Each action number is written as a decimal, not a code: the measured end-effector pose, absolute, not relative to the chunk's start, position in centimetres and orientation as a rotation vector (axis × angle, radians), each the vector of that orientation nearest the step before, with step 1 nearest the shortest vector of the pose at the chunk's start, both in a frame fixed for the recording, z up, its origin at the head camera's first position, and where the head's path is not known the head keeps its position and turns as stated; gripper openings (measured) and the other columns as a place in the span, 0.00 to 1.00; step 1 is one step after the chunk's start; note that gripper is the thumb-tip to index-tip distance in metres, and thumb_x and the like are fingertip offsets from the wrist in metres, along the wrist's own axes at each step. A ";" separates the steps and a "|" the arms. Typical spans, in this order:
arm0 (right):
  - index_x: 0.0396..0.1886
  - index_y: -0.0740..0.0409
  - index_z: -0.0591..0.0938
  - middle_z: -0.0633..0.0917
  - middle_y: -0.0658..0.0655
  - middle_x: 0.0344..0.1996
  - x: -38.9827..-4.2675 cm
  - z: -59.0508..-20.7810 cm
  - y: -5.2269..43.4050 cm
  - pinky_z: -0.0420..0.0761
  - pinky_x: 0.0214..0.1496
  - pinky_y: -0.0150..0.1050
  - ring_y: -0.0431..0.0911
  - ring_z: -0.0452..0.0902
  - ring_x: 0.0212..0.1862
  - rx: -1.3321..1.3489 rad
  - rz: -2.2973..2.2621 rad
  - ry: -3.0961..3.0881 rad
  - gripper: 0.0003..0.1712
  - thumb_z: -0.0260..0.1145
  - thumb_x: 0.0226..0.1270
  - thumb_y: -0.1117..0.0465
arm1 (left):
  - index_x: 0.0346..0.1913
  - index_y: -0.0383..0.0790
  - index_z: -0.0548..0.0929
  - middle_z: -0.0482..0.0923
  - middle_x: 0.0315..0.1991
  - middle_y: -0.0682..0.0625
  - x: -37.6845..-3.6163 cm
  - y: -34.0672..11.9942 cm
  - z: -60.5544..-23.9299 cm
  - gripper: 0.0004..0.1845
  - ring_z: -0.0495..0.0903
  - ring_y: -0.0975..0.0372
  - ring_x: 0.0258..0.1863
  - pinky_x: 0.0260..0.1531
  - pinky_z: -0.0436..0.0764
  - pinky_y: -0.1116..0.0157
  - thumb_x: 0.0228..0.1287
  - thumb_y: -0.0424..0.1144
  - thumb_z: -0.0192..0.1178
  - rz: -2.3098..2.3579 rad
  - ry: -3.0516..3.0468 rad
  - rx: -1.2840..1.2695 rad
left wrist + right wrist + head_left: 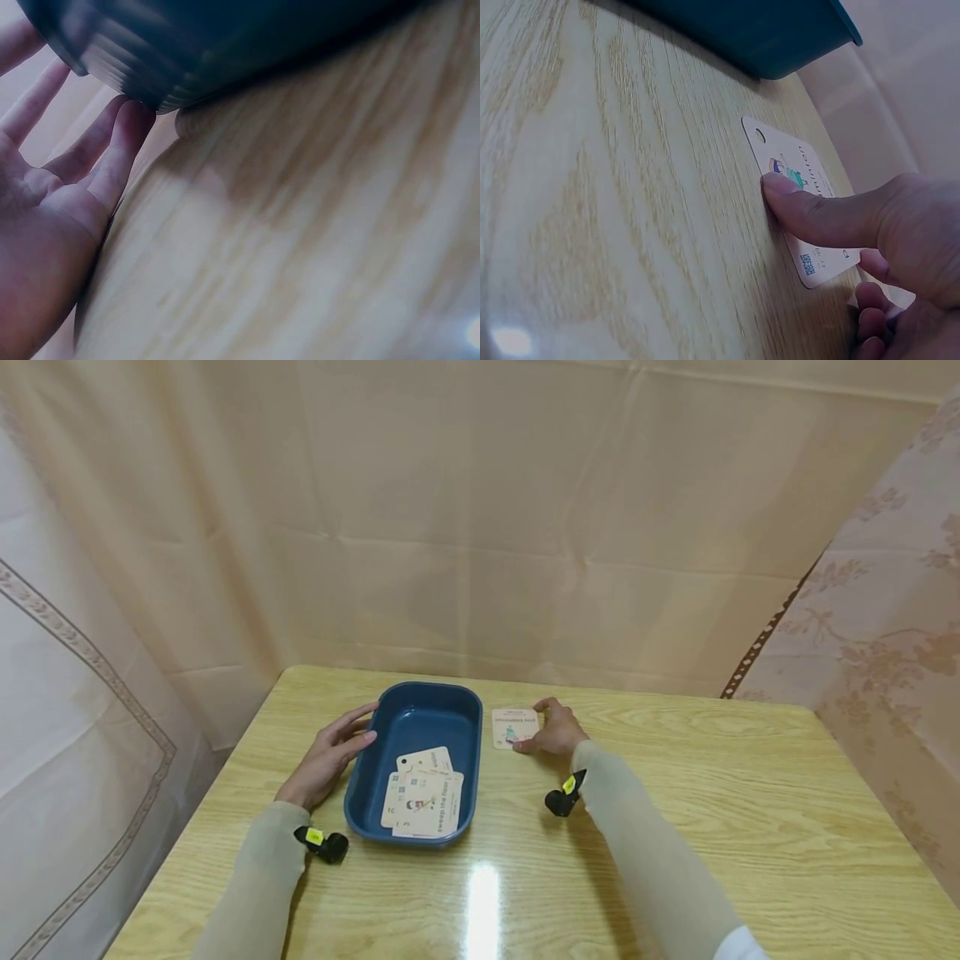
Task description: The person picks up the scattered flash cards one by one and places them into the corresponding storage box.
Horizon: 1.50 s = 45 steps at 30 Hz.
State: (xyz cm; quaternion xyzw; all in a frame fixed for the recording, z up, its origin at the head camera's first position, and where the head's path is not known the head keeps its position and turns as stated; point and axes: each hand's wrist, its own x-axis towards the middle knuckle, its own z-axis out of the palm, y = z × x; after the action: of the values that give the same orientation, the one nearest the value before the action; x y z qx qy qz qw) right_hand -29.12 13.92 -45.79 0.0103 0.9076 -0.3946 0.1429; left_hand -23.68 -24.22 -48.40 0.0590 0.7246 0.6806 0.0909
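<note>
A blue plastic tray (pixel 420 739) stands on the table, several picture cards (pixel 427 806) piled loosely in its near half. The top card reads "sweep the floor". Against the tray's left side rests my left hand (pixel 327 758), fingers spread and fairly straight; the left wrist view shows its fingertips (pixel 135 124) at the tray's wall. To the right of the tray, my right hand (pixel 557 729) holds a single card (pixel 513 728) with thumb and fingers at opposite edges. This card (pixel 784 154) has rounded corners, a punched hole and a small printed code. Part of it is hidden under the thumb.
The wood-grain table (pixel 697 810) extends to both sides and toward me. Behind it hangs a beige curtain (pixel 465 527), close to the far table edge. Patterned cloth (pixel 892 635) hangs at the right, and white cloth (pixel 75 693) at the left.
</note>
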 end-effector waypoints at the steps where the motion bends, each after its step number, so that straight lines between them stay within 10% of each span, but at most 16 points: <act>1: 0.67 0.63 0.67 0.68 0.70 0.65 -29.1 -45.9 14.0 0.65 0.70 0.57 0.60 0.66 0.60 0.028 -1.137 2.617 0.47 0.84 0.51 0.59 | 0.78 0.47 0.64 0.59 0.76 0.41 -23.7 -24.2 -48.4 0.32 0.61 0.45 0.72 0.73 0.58 0.43 0.75 0.45 0.59 2.022 2.153 0.177; 9: 0.64 0.64 0.64 0.70 0.68 0.59 -28.8 -46.8 14.5 0.66 0.67 0.55 0.59 0.66 0.56 -0.046 -1.199 2.606 0.47 0.84 0.51 0.62 | 0.78 0.47 0.64 0.59 0.76 0.42 -23.6 -24.4 -48.5 0.33 0.60 0.45 0.73 0.73 0.58 0.43 0.75 0.45 0.60 2.025 2.146 0.171; 24: 0.52 0.67 0.68 0.66 0.54 0.29 -27.7 -46.9 16.3 0.65 0.26 0.31 0.45 0.63 0.30 -0.083 -1.545 2.481 0.20 0.68 0.67 0.72 | 0.78 0.46 0.64 0.59 0.76 0.41 -23.4 -24.3 -48.6 0.34 0.61 0.45 0.72 0.73 0.59 0.44 0.74 0.46 0.61 2.026 2.146 0.170; 45: 0.48 0.67 0.78 0.79 0.58 0.41 -24.8 -45.0 19.7 0.70 0.43 0.41 0.52 0.69 0.43 -0.134 -1.532 2.345 0.12 0.58 0.79 0.60 | 0.78 0.47 0.63 0.58 0.76 0.40 -23.9 -24.4 -48.6 0.34 0.61 0.44 0.72 0.73 0.59 0.43 0.75 0.47 0.60 2.010 2.165 0.188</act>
State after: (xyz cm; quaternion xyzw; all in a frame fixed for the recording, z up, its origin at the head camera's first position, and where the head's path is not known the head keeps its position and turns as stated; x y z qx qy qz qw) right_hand -24.81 19.75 -44.98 -0.0471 0.8243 -0.5385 0.1682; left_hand -23.91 -24.36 -48.57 0.0634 0.7283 0.6762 0.0908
